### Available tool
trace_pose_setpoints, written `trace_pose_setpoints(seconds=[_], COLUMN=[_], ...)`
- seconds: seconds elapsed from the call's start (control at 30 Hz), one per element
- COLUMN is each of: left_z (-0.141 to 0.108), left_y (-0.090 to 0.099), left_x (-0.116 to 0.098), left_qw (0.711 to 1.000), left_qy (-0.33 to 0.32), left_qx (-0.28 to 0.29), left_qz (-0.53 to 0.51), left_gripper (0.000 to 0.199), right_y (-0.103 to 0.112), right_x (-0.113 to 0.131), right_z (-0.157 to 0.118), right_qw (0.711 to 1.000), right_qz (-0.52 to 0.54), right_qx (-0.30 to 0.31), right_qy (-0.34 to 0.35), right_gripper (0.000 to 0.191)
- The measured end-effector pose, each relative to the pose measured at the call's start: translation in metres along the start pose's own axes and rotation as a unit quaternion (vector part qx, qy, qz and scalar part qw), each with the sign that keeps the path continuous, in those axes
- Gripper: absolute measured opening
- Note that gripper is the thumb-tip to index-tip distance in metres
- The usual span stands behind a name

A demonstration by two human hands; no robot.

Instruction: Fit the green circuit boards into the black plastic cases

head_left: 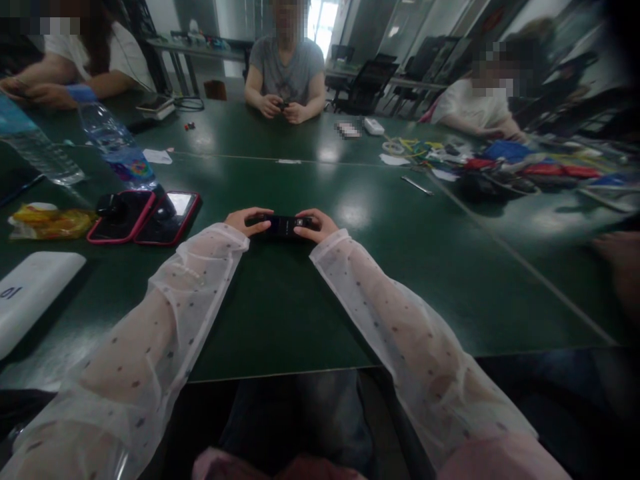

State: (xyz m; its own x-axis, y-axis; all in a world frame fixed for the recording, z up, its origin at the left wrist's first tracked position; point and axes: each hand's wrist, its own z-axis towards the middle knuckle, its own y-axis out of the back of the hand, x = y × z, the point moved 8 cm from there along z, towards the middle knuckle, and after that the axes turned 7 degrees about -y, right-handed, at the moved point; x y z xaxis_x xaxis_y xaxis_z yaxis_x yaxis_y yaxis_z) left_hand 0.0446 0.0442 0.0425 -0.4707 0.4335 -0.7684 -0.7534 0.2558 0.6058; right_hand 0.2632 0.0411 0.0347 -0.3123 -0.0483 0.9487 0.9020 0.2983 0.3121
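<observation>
A small black device (283,227) with a dark screen is held level between both hands over the green table (300,300). My left hand (249,221) grips its left end, thumb on the front face and index finger along the top. At the right end, my right hand (318,225) holds it the same way, its thumb beside a small light-coloured spot. Sheer dotted sleeves cover both forearms. Left of my left hand lie two red-edged phones, one (169,218) with a bright reflection.
Bottles (120,150), a yellow packet (53,221) and a white box (37,293) stand or lie at left. A wrench-like tool (417,186) and a pile of cables and bags (510,167) are at right. Several people sit around the table.
</observation>
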Motion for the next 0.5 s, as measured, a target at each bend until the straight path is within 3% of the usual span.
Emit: trace_pose_setpoints(seconds=[0.5], left_z=[0.0019], left_y=[-0.0027], left_x=[0.0065], left_qw=[0.996], left_qy=[0.035], left_qx=[-0.012], left_qz=[-0.086], left_gripper=[0.085], right_y=[0.0009], right_x=[-0.0034], right_z=[-0.0003], right_qw=[1.000], right_qz=[-0.007], right_qx=[0.009], right_qy=[0.010], right_gripper=[0.053])
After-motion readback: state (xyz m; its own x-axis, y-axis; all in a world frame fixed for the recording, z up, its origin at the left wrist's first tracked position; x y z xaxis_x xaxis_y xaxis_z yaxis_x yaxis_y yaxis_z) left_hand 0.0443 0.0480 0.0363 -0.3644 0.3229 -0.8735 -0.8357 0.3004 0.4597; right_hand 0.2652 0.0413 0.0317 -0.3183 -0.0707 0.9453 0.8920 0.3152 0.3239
